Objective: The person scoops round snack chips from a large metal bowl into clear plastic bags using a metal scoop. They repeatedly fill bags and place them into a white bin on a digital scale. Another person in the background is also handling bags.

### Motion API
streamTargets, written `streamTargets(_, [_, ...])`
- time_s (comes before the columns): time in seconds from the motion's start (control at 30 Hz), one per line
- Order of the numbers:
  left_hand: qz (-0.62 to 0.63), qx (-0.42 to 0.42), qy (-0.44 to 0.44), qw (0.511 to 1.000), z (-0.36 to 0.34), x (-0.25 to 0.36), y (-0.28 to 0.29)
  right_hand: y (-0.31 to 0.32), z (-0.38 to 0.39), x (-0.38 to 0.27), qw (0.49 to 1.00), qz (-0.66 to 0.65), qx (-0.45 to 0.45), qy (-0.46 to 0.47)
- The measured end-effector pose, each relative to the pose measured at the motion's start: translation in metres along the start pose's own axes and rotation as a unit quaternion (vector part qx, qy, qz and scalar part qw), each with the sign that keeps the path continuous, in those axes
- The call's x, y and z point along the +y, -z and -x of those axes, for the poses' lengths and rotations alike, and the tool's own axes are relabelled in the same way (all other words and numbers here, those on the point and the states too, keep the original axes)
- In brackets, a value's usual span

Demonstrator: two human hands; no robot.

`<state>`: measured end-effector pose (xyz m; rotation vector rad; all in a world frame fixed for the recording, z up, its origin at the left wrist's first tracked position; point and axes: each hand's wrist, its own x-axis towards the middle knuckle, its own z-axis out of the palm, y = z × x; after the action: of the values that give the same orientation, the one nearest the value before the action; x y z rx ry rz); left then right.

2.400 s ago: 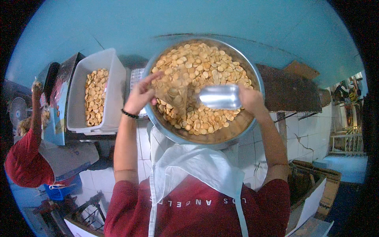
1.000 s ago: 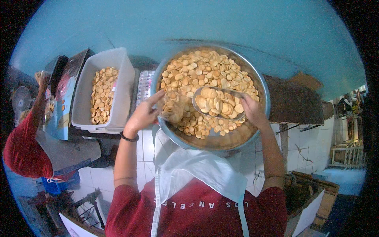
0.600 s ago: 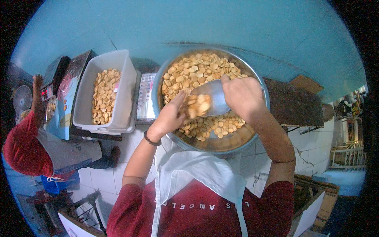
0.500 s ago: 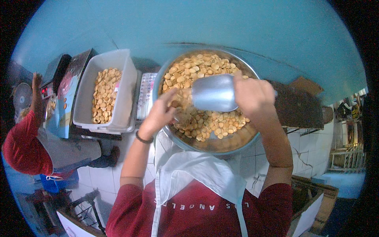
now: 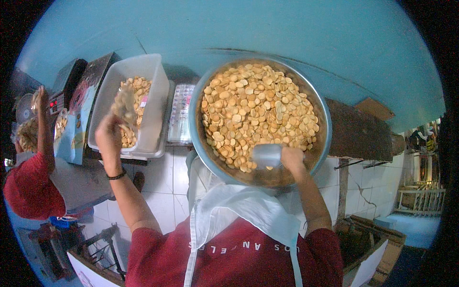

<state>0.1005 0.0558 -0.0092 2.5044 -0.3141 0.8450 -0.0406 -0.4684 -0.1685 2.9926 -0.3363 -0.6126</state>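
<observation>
A wide round metal basin [image 5: 326,138] holds a heap of small, round, golden-brown crackers [image 5: 260,107]. Low in it, my right hand [image 5: 292,158] is closed round the handle of a metal scoop [image 5: 267,155], whose mouth lies at the near edge of the heap. My left hand [image 5: 109,136] is over the near left side of a translucent plastic bin [image 5: 154,107]. Its fingers are closed on a clear plastic bag of crackers [image 5: 125,103], blurred by motion. More loose crackers [image 5: 141,88] lie in the bin below.
Between bin and basin lies a stack of printed sheets [image 5: 180,115]. At the left, a co-worker's arm [image 5: 43,124] is beside a scale [image 5: 62,98] and a blue surface [image 5: 76,136]. A dark brown tabletop [image 5: 358,129] extends right of the basin.
My left hand has moved left from the basin to the bin with the bag. My right hand has lowered the scoop toward the basin's near side, away from the bag.
</observation>
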Motion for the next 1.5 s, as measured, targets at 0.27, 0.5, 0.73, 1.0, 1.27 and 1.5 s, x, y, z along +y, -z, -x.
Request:
streamTargets(0.27, [-0.153,-0.089,0.058,0.982,0.072,-0.033,-0.067,-0.076,-0.024,-0.042,0.982,-0.143,-0.121,0.015])
streamTargets(0.5, [-0.061,-0.137,-0.083,0.985,0.096,0.008,-0.137,-0.002,-0.082,-0.104,0.951,-0.079,0.207,0.214])
streamTargets(0.73, [-0.007,-0.381,0.016,0.924,0.141,-0.023,-0.226,0.009,-0.129,-0.128,0.924,-0.060,0.245,0.286])
streamTargets(1.0, [-0.188,-0.394,-0.080,0.896,0.177,-0.041,-0.290,-0.013,-0.117,-0.111,0.767,-0.626,0.003,0.139])
streamTargets(1.27, [-0.122,-0.452,-0.045,0.883,0.174,-0.044,-0.276,-0.013,-0.091,-0.096,0.715,-0.686,-0.040,0.127])
streamTargets(1.5, [-0.088,-0.395,0.062,0.912,0.159,-0.042,-0.257,0.026,-0.080,-0.121,0.938,-0.139,-0.133,0.287])
